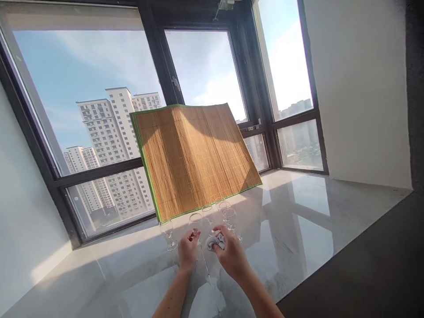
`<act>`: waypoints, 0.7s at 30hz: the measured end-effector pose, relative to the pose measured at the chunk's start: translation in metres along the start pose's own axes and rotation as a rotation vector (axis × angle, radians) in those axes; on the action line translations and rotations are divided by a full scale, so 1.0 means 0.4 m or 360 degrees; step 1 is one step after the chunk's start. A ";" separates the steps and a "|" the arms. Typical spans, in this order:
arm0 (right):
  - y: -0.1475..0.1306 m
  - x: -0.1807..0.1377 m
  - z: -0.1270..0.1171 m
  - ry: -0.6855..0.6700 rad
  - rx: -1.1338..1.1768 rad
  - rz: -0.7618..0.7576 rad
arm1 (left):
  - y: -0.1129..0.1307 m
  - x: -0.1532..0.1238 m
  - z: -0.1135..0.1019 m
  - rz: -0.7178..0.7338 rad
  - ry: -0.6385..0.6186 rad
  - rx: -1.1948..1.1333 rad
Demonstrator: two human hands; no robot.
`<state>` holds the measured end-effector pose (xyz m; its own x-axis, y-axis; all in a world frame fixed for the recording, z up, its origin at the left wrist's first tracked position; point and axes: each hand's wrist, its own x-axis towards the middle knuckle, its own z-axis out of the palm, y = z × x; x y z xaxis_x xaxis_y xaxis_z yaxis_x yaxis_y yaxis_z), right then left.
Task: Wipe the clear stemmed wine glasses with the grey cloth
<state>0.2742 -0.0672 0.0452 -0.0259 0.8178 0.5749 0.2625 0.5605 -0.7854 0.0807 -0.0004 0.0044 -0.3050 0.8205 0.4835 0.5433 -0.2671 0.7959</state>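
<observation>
Bamboo mat (195, 159): golden brown, fine horizontal slat lines, green edging. Cloth (216, 241) in right hand (232, 256): pale grey. Wine glasses (196, 220): clear, colourless. Surface (298, 221): glossy white-grey marble, faint veining. Window frames (159, 57): black. Wall (357, 88): white.

The left hand (188, 251) hides the stem of a glass (195, 219).

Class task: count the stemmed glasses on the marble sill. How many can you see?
5, clustered before the bamboo mat: far left, by the left hand, behind it, two at right. Overlap may hide more.
</observation>
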 end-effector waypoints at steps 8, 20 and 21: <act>0.017 0.016 -0.025 0.0130 0.0086 0.0024 | 0.056 -0.040 0.034 0.0402 -0.0292 0.0387; 0.016 0.017 -0.020 0.0154 0.0042 0.0030 | 0.016 -0.010 0.056 0.0211 -0.0509 -0.0099; 0.016 0.017 -0.017 0.0150 0.0044 0.0029 | 0.012 -0.009 0.058 0.0192 -0.0525 -0.0149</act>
<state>0.2823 -0.0590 0.0456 0.0696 0.8128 0.5784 0.2351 0.5501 -0.8013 0.1025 0.0071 -0.0019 0.0340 0.8951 0.4445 0.4812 -0.4045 0.7777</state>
